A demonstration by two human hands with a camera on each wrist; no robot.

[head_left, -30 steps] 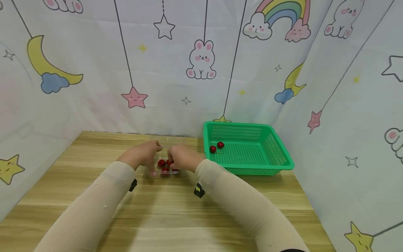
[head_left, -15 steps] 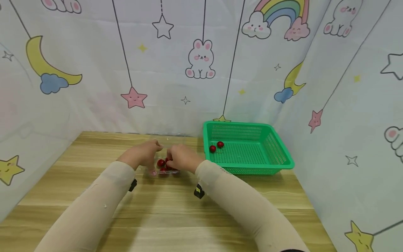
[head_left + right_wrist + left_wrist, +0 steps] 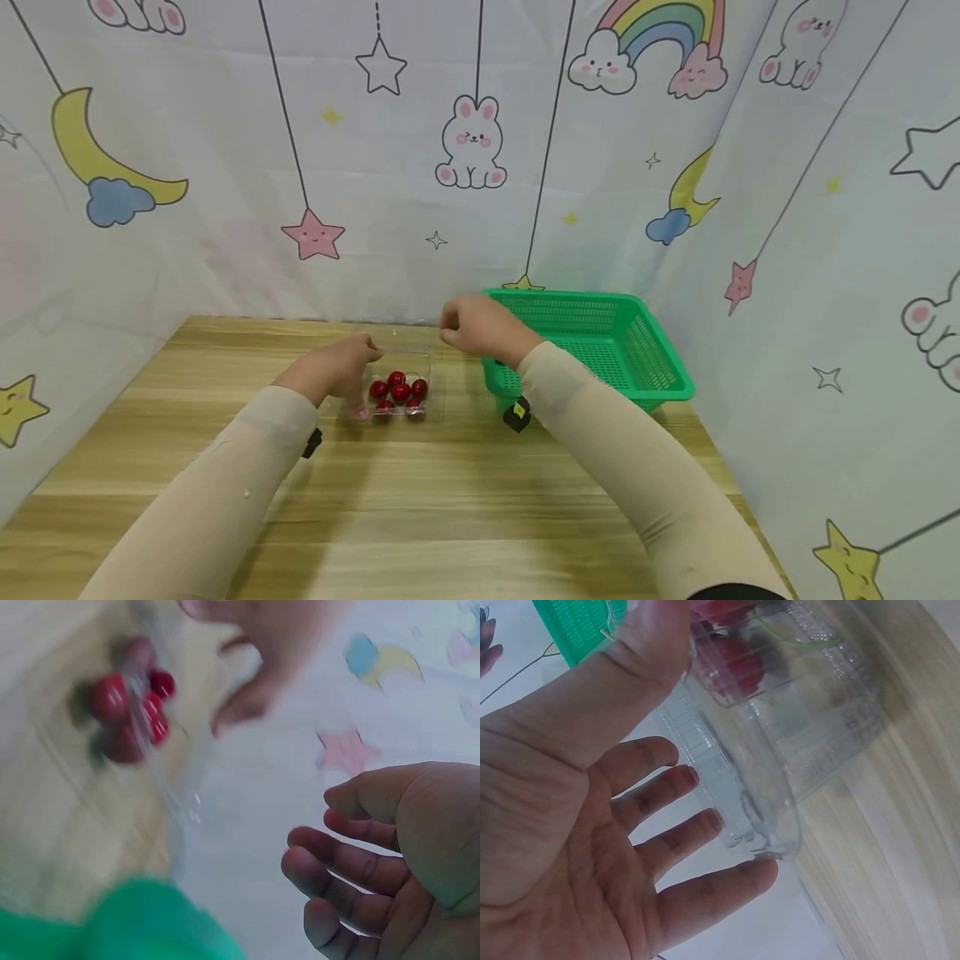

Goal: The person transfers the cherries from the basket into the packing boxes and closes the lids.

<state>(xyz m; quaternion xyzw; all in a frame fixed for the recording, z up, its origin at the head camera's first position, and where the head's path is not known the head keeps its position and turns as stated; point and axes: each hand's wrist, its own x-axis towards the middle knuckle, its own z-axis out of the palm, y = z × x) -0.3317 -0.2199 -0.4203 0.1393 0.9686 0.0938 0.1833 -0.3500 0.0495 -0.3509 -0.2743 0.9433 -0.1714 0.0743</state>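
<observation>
A clear plastic box [image 3: 408, 337] with its lid raised stands on the table and holds several red cherries [image 3: 400, 392]. My left hand [image 3: 333, 367] spans its left side, thumb toward the front. The left wrist view shows the fingers [image 3: 712, 892] fairly straight and spread, touching the clear plastic [image 3: 742, 780]. Between the box and the green basket [image 3: 669, 354], my right hand [image 3: 480, 323] is raised with bent fingers, the thumb close to the index finger. No fruit shows in the right hand [image 3: 390, 862]; whether it pinches a stem is too blurred to tell.
The basket stands at the right, its left part hidden by the right hand and forearm. Behind the wooden table [image 3: 420, 500] hangs a patterned curtain [image 3: 375, 167], which also closes off both sides.
My right hand has left the box, moving up and right to the basket's left rim. More cherries are uncovered in the box. The left hand has stayed in place.
</observation>
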